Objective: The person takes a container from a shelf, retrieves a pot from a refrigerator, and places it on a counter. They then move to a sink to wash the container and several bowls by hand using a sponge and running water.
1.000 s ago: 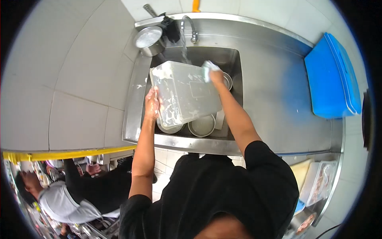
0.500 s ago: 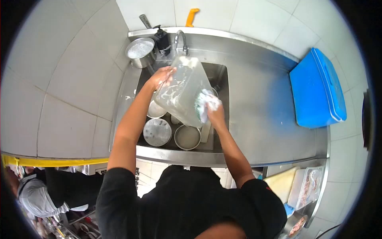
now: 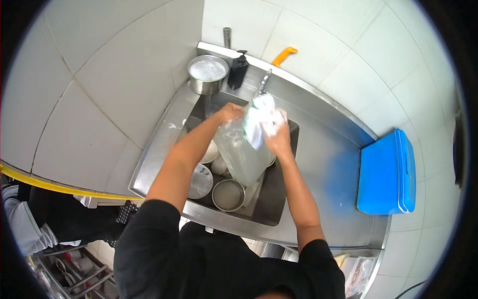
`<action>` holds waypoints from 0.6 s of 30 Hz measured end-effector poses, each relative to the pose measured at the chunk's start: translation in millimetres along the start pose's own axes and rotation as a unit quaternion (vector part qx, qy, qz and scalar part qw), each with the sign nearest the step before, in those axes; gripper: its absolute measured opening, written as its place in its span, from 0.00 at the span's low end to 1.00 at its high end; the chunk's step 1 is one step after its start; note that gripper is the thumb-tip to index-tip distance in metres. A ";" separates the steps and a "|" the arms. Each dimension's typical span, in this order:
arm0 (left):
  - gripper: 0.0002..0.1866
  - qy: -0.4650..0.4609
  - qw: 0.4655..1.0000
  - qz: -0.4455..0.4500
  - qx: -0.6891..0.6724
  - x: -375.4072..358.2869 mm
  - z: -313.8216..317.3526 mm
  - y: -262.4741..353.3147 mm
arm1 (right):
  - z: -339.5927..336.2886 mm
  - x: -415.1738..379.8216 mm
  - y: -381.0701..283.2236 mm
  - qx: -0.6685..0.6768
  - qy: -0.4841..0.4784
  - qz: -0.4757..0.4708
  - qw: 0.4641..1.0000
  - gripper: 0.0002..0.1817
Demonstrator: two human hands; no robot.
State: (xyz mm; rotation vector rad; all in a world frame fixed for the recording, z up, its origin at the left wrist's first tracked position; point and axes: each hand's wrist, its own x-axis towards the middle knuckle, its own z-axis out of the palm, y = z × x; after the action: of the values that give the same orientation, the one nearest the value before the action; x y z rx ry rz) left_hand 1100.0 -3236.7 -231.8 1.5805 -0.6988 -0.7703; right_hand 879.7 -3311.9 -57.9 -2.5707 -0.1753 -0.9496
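Note:
A translucent plastic container (image 3: 243,158) is held tilted over the sink by my left hand (image 3: 231,113), whose fingers are closed on its far left edge. My right hand (image 3: 279,135) grips a foamy white and green scrubbing cloth (image 3: 258,122) against the container's upper part. Suds streak the plastic. Below, in the sink basin (image 3: 271,214), sit a round metal pan (image 3: 228,195), a round lid-like disc (image 3: 200,181) and other round dishes, partly hidden by the container and my left arm.
A pot of suds (image 3: 208,74), a black pump bottle (image 3: 238,72) and the faucet (image 3: 264,82) stand behind the sink. An orange-handled tool (image 3: 284,57) rests at the wall. A blue cooler box (image 3: 386,174) sits on the right counter. Another person (image 3: 55,214) is at lower left.
My right hand has moved the cloth from the container's near right side up to its far end. The container has swung to a different tilt, and the head view has turned.

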 end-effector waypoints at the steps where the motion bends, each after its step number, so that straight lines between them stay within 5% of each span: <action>1: 0.13 0.031 0.975 0.117 0.188 16.2 -2.1 -36.9 | 23.1 22.2 3.5 0.035 0.019 0.025 0.999 0.19; 2: 0.12 0.060 0.901 0.225 0.367 25.3 -4.6 -61.3 | 38.3 48.2 4.8 -0.042 0.025 -0.075 0.996 0.23; 3: 0.11 0.058 0.983 0.089 0.147 4.5 -4.1 -43.8 | 67.6 69.7 14.7 -0.045 0.049 -0.058 0.996 0.24; 4: 0.11 0.053 0.994 -0.051 -0.085 -28.2 -0.4 -14.8 | 90.9 92.3 15.8 0.021 0.073 0.033 0.997 0.26; 5: 0.12 0.058 0.991 -0.040 -0.113 -49.0 -0.2 2.7 | 117.4 113.6 24.3 0.009 0.091 0.029 0.995 0.28; 8: 0.12 0.059 0.993 -0.077 -0.072 -59.4 -12.9 -16.4 | 181.1 168.2 33.6 0.026 0.150 0.032 0.988 0.24; 13: 0.24 0.049 0.997 -0.062 -0.023 -85.4 -32.6 -34.8 | 272.6 200.2 70.2 -0.039 0.077 0.130 0.988 0.21; 14: 0.26 0.047 0.995 -0.061 -0.057 -91.7 -36.1 -36.0 | 262.0 195.7 62.3 -0.087 -0.015 0.119 0.989 0.21; 18: 0.26 0.091 0.991 -0.079 -0.060 -93.9 -50.4 -38.3 | 238.8 168.7 58.9 0.057 0.083 0.145 0.984 0.16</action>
State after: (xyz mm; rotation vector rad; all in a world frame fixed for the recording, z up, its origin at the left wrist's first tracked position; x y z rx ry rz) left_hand 1084.4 -3127.1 -255.7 1.5850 -0.3910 -0.7592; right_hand 1165.7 -3272.7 -133.0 -2.3170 0.1824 -1.0022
